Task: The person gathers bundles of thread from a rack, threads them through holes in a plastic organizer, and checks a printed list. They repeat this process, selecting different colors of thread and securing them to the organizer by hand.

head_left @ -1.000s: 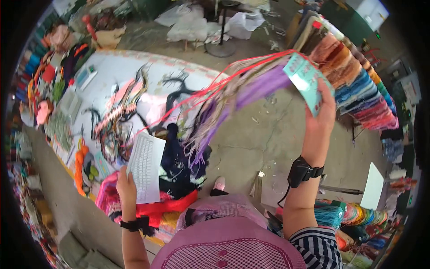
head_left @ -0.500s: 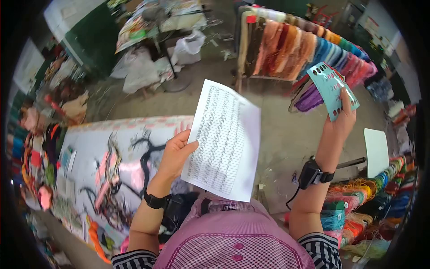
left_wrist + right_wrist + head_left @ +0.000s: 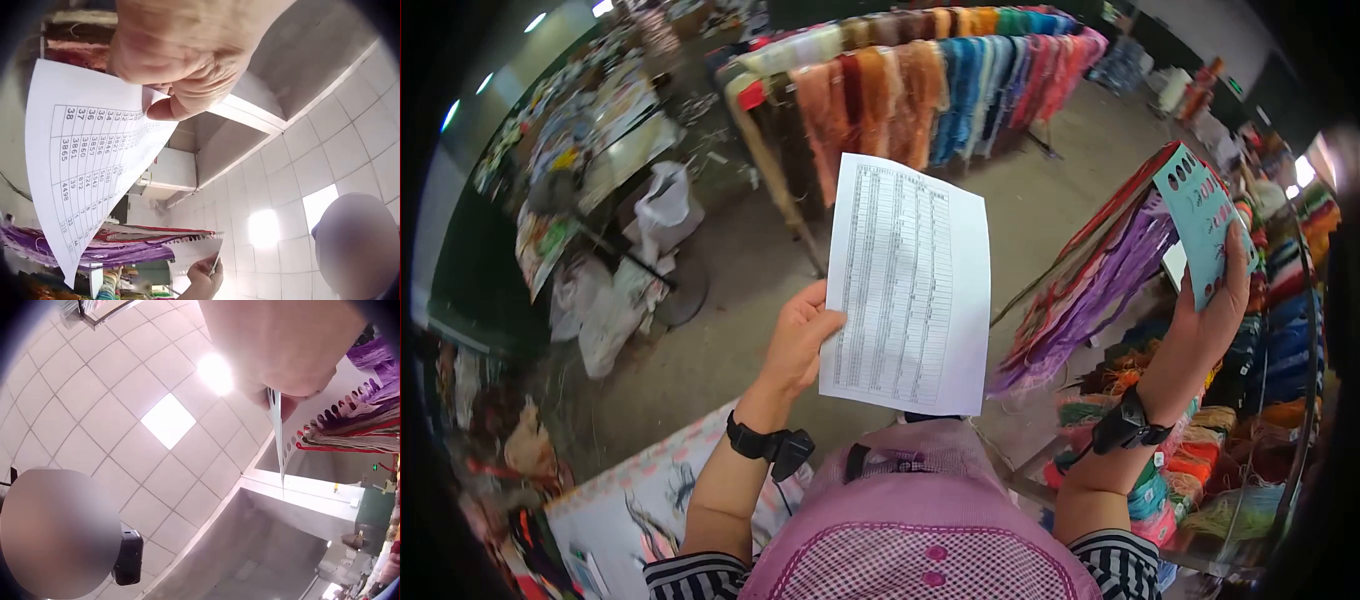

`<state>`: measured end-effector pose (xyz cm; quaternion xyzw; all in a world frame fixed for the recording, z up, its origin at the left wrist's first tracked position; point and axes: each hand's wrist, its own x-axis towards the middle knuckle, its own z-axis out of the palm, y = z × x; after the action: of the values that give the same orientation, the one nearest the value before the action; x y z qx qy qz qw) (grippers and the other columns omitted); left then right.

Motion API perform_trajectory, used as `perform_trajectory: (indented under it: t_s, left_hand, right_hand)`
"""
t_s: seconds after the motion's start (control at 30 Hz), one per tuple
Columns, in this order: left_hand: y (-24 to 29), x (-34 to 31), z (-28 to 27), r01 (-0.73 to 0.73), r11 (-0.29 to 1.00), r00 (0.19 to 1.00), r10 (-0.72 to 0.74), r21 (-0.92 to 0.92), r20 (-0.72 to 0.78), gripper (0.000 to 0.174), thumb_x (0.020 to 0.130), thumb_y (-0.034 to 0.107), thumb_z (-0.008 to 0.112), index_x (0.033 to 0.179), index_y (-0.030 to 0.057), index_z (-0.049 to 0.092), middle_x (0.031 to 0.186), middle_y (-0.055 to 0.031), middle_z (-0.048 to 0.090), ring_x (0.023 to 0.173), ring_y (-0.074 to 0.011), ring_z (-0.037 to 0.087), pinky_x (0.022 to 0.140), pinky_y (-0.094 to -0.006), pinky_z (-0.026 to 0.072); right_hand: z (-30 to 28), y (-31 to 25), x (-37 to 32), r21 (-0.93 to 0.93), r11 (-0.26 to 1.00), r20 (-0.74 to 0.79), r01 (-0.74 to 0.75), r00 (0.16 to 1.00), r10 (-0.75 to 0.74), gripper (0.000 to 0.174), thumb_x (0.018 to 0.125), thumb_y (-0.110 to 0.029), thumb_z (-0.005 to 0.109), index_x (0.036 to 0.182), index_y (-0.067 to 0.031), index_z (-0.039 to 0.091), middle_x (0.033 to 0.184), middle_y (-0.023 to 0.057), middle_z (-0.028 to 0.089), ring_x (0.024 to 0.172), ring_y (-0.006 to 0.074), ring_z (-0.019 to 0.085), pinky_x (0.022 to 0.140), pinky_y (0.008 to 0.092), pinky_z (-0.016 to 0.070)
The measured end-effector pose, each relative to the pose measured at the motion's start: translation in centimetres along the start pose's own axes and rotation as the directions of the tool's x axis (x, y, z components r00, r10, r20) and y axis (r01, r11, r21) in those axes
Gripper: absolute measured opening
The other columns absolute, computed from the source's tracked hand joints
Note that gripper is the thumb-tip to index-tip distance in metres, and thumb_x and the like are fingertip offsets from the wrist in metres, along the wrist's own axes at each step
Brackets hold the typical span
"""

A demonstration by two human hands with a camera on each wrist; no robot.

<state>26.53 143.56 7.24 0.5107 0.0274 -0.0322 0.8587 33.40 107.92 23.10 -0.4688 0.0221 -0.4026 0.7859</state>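
Note:
In the head view my left hand (image 3: 790, 345) pinches the left edge of a white printed sheet (image 3: 905, 290), thumb on its face. The sheet carries a table of rows and figures; numbers such as 3865 show on the paper (image 3: 81, 144) in the left wrist view. My right hand (image 3: 1222, 285) grips a pale green thread card (image 3: 1197, 215) with holes along its edge, held up at the right. Purple, red and brownish threads (image 3: 1105, 290) hang from the card toward the left. Seen from the right wrist, the card (image 3: 279, 437) is nearly edge-on below the hand (image 3: 281, 350).
Ahead stands a rack of coloured thread skeins (image 3: 870, 95). More skeins (image 3: 1200, 450) fill shelving close by my right arm. At lower left is a table (image 3: 605, 495) with loose threads. White plastic bags (image 3: 665, 210) lie by a stand at the left.
The view has swung right, away from the table toward the rack and shelves. The sheet came up in front of the body from over the table; the card with its threads stays raised at right.

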Motion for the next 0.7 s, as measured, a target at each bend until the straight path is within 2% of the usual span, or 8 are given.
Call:
perform_trajectory:
  t_s: [0.07, 0.2, 0.27, 0.43, 0.47, 0.53, 0.67, 0.7]
  left_hand:
    - [-0.7, 4.0, 1.1, 0.057, 0.998, 0.997, -0.055, -0.038, 0.049, 0.035, 0.087, -0.005, 0.051, 0.122, -0.0082, 0.052, 0.112, -0.0157, 0.065, 0.098, -0.0176, 0.065, 0.086, -0.0295, 0.0522]
    - [-1.4, 13.0, 4.4, 0.087, 0.996, 0.987, -0.082, -0.031, 0.141, 0.033, 0.09, -0.002, 0.052, 0.123, -0.0073, 0.052, 0.113, -0.0156, 0.064, 0.098, -0.018, 0.064, 0.086, -0.0297, 0.0525]
    - [-1.9, 17.5, 6.2, 0.104, 0.994, 0.983, -0.097, -0.033, 0.158, 0.033, 0.091, -0.002, 0.052, 0.124, -0.0068, 0.052, 0.114, -0.0155, 0.064, 0.099, -0.0179, 0.064, 0.086, -0.0297, 0.0526]
    - [-3.1, 27.8, 11.5, 0.152, 0.988, 0.957, -0.145, -0.006, 0.252, 0.034, 0.091, -0.003, 0.052, 0.124, -0.0068, 0.052, 0.114, -0.0154, 0.064, 0.099, -0.0176, 0.064, 0.087, -0.0299, 0.0526]
    - [-3.5, 29.6, 12.6, 0.16, 0.987, 0.949, -0.149, -0.017, 0.279, 0.034, 0.091, -0.003, 0.053, 0.124, -0.0067, 0.052, 0.114, -0.0153, 0.064, 0.099, -0.0175, 0.064, 0.087, -0.0299, 0.0526]
    - [-4.5, 32.6, 14.8, 0.201, 0.979, 0.922, -0.178, -0.032, 0.345, 0.034, 0.09, -0.003, 0.053, 0.124, -0.0067, 0.052, 0.114, -0.0154, 0.064, 0.099, -0.0176, 0.064, 0.087, -0.0301, 0.0526]
    - [-6.7, 39.5, 20.3, 0.283, 0.959, 0.844, -0.24, -0.017, 0.48, 0.035, 0.09, -0.003, 0.053, 0.125, -0.0068, 0.052, 0.115, -0.0157, 0.064, 0.098, -0.0176, 0.064, 0.088, -0.0302, 0.0526]
    - [-7.3, 41.1, 21.9, 0.301, 0.954, 0.82, -0.256, -0.005, 0.511, 0.035, 0.09, -0.003, 0.053, 0.125, -0.0068, 0.052, 0.115, -0.0157, 0.064, 0.098, -0.0176, 0.064, 0.088, -0.0302, 0.0526]
  right_hand:
    - [-0.5, 0.8, 2.3, -0.033, 0.999, -0.033, 0.011, 0.999, -0.012, 0.032, 0.088, -0.021, 0.067, 0.117, -0.0062, 0.064, 0.108, 0.0007, 0.066, 0.091, 0.0085, 0.063, 0.071, 0.0193, 0.0448]
    - [-2.6, 2.4, 7.7, 0.085, 0.98, 0.097, 0.181, 0.977, -0.189, 0.028, 0.087, -0.013, 0.067, 0.112, -0.0007, 0.063, 0.105, 0.0063, 0.067, 0.09, 0.0128, 0.067, 0.072, 0.0232, 0.053]
    - [-2.8, 2.3, 10.7, 0.006, 0.981, 0.019, 0.194, 0.981, -0.195, 0.027, 0.088, -0.014, 0.065, 0.111, -0.0009, 0.064, 0.104, 0.0054, 0.068, 0.089, 0.0124, 0.066, 0.07, 0.0217, 0.0514]
    - [-3.6, 2.6, 18.3, -0.264, 0.868, -0.041, 0.421, 0.894, -0.446, 0.034, 0.09, -0.012, 0.061, 0.122, -0.0016, 0.06, 0.117, 0.0091, 0.062, 0.104, 0.0141, 0.061, 0.085, 0.0244, 0.0481]
    - [-3.0, 2.6, 18.8, -0.549, 0.658, 0.064, 0.515, 0.811, -0.582, 0.037, 0.092, -0.011, 0.058, 0.126, 0.0, 0.055, 0.119, 0.0103, 0.06, 0.104, 0.0157, 0.061, 0.087, 0.0264, 0.047]
    - [-2.1, 2.4, 19.7, -0.859, 0.007, 0.381, 0.512, 0.648, -0.66, 0.041, 0.095, -0.011, 0.051, 0.134, 0.003, 0.047, 0.123, 0.0127, 0.055, 0.103, 0.0188, 0.059, 0.093, 0.0305, 0.0449]
    - [-2.7, 1.8, 25.1, -0.858, -0.005, 0.386, 0.513, 0.64, -0.664, 0.04, 0.095, -0.013, 0.052, 0.131, 0.0027, 0.049, 0.122, 0.0137, 0.057, 0.109, 0.021, 0.056, 0.095, 0.0324, 0.0422]
    - [-3.1, 2.0, 26.2, -0.877, -0.104, 0.408, 0.469, 0.614, -0.676, 0.037, 0.095, -0.011, 0.051, 0.129, 0.0028, 0.05, 0.123, 0.0146, 0.057, 0.111, 0.0218, 0.054, 0.096, 0.0317, 0.0409]
